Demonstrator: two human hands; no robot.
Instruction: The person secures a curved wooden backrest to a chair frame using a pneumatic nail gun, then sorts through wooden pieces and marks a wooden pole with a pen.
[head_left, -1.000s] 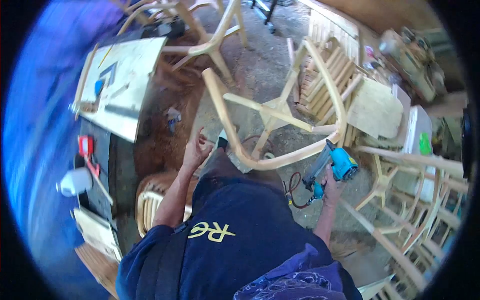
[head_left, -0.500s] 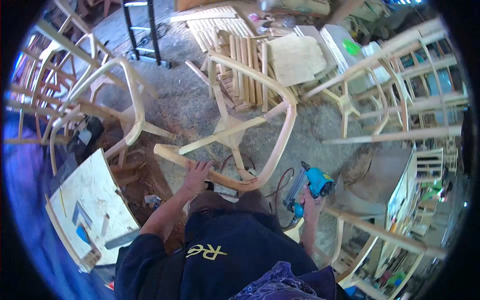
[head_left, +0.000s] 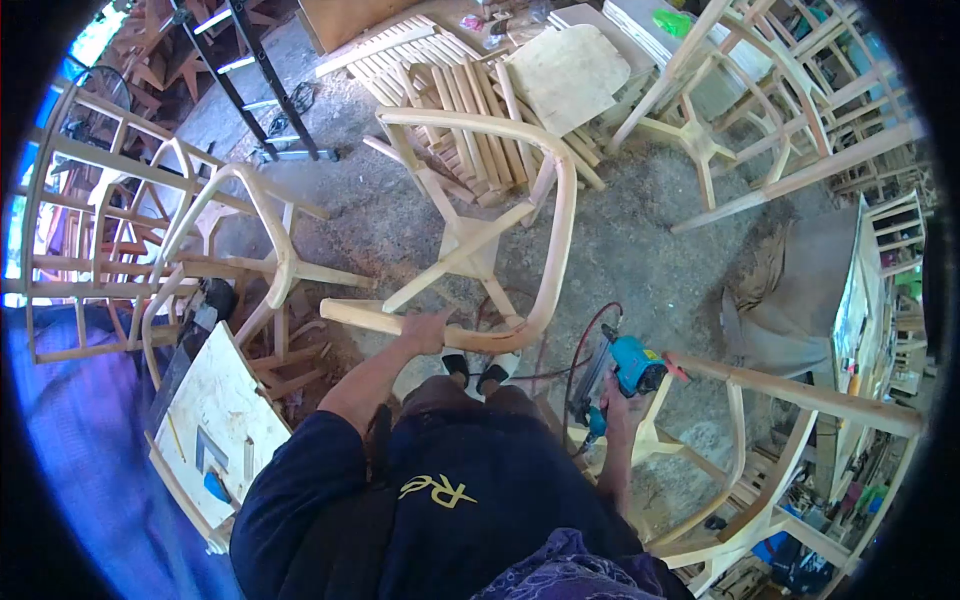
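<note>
A pale wooden chair frame (head_left: 559,240) with a curved top rail stands in front of my feet. My left hand (head_left: 428,330) is wrapped round the near part of that rail, left of its bend. At the right, my right hand (head_left: 624,408) grips the handle of a teal nail gun (head_left: 636,366), held apart from the frame. A red hose (head_left: 585,335) runs beside the gun and along the floor.
Wooden slats (head_left: 480,125) and a flat seat panel (head_left: 567,80) lie beyond the frame. More chair frames (head_left: 283,262) stand on both sides. A black ladder (head_left: 245,85) is at the upper left. A board with a square (head_left: 225,415) lies at the lower left.
My left hand, free and raised a second ago, has come down and closed on the chair frame's rail. The view has swung right. The nail gun stays in my right hand.
</note>
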